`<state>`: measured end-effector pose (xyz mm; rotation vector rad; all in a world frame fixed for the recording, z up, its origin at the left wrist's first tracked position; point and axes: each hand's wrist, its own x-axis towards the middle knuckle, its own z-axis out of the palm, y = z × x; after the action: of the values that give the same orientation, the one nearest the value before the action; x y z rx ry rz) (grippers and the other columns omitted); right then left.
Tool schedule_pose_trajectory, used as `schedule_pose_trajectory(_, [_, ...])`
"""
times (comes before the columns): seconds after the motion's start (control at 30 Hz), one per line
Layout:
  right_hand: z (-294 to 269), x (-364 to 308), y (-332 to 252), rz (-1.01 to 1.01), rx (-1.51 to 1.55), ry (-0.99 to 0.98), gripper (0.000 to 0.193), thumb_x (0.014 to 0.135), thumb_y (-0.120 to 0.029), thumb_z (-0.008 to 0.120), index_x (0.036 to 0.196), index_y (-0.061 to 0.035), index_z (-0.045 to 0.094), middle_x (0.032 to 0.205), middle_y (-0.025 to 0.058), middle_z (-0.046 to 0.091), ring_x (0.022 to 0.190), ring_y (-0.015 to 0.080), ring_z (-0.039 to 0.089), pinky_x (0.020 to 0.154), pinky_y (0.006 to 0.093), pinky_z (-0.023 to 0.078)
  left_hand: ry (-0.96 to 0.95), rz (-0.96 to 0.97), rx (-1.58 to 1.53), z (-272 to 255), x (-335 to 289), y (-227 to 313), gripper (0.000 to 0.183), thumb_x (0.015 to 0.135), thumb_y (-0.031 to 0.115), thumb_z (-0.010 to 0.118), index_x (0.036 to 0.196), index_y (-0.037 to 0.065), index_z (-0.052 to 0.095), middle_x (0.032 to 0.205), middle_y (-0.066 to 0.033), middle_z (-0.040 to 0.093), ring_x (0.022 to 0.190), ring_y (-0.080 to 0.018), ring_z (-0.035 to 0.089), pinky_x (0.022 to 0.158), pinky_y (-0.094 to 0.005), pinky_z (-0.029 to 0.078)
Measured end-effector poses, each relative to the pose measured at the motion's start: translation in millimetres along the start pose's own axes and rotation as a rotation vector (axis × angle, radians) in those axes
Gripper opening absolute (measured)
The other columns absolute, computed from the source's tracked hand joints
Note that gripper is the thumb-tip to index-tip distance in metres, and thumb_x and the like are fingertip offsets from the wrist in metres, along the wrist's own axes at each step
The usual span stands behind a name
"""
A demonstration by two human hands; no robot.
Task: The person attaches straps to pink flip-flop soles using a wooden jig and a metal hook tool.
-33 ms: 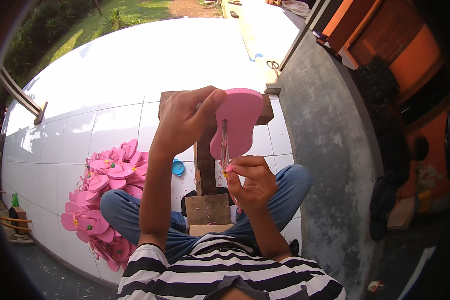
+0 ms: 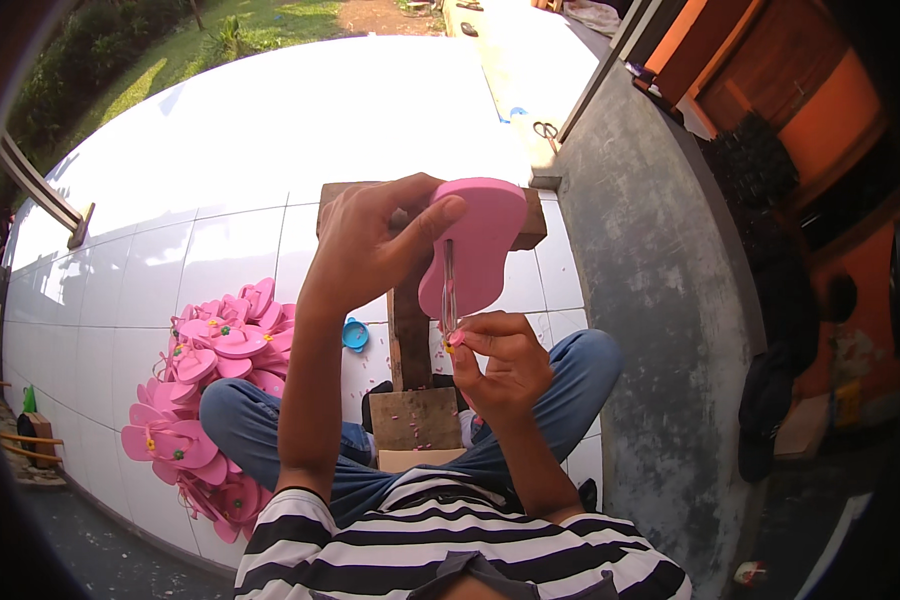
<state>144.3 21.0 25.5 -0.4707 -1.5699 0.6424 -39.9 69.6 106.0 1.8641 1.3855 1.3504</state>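
In my left hand is a pink flip-flop sole, gripped by its edge with the thumb across the near face. A thin two-pronged metal tool lies against the sole's face, its upper end at a hole and its lower end reaching past the heel. At that lower end my right hand pinches a small pink piece, closed between thumb and fingers. Something small and yellow shows beside it. Whether the pink piece belongs to a strap is not clear.
A wooden stand with a crosspiece rises between my legs, pink scraps on its base. Finished-looking pink flip-flops are heaped to the left. Near the stand sits a blue dish. Scissors lie by the grey ledge.
My left thumb has shifted slightly right across the sole. My right hand has moved very slightly left; both grips hold.
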Motion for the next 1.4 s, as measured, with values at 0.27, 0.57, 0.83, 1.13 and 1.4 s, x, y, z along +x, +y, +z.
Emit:
schedule_pose_trajectory(0.27, [4, 9, 13, 0.413, 0.483, 0.017, 0.015, 0.084, 0.012, 0.064, 0.097, 0.0049, 0.061, 0.102, 0.0114, 0.061, 0.094, 0.0168, 0.064, 0.085, 0.0287, 0.052, 0.105, -0.012, 0.078, 11, -6, 8, 0.025, 0.091, 0.031, 0.069, 0.096, 0.006, 0.071, 0.06, -0.0044, 0.062, 0.051, -0.0077, 0.055, 0.05, -0.0269, 0.039])
schedule_pose_trajectory(0.57, [-10, 11, 0, 0.164, -0.055, 0.05, 0.016, 0.083, 0.0, 0.072, 0.097, 0.0019, 0.063, 0.107, 0.0113, 0.059, 0.102, 0.0199, 0.059, 0.09, 0.0338, 0.049, 0.145, -0.061, -0.046, 23, -57, 17, 0.024, 0.092, 0.017, 0.067, 0.11, 0.002, 0.066, 0.088, -0.012, 0.067, 0.07, -0.0141, 0.06, 0.063, -0.0283, 0.046])
schedule_pose_trajectory(0.83, [-26, 61, 15, 0.331, 0.22, -0.267, 0.077, 0.086, -0.019, 0.074, 0.148, -0.0028, 0.032, 0.144, 0.0141, 0.048, 0.127, 0.0233, 0.051, 0.104, 0.0363, 0.044, 0.089, 0.053, -0.404, 36, -61, 9, 0.038, 0.101, 0.032, 0.054, 0.121, -0.001, 0.057, 0.101, -0.012, 0.066, 0.093, -0.0175, 0.062, 0.084, -0.0332, 0.048])
schedule_pose_trajectory(1.13, [-8, 65, 19, 0.484, 0.405, -0.187, 0.04, 0.088, -0.01, 0.072, 0.125, -0.0012, 0.062, 0.116, 0.0084, 0.067, 0.104, 0.0144, 0.063, 0.091, 0.0299, 0.051, 0.092, -0.09, -0.571, 54, -42, 23, 0.041, 0.098, 0.039, 0.06, 0.11, 0.001, 0.064, 0.092, -0.0068, 0.067, 0.086, -0.0106, 0.06, 0.076, -0.0271, 0.049])
schedule_pose_trajectory(1.4, [-7, 18, -19, 0.501, 0.279, -0.008, 0.03, 0.089, -0.011, 0.071, 0.118, -0.0024, 0.066, 0.107, 0.0079, 0.07, 0.097, 0.0139, 0.065, 0.086, 0.0281, 0.052, 0.178, -0.112, -0.59, 73, -87, 40, 0.03, 0.097, 0.029, 0.063, 0.103, -0.001, 0.064, 0.087, -0.0042, 0.066, 0.082, -0.0086, 0.059, 0.074, -0.0241, 0.047])
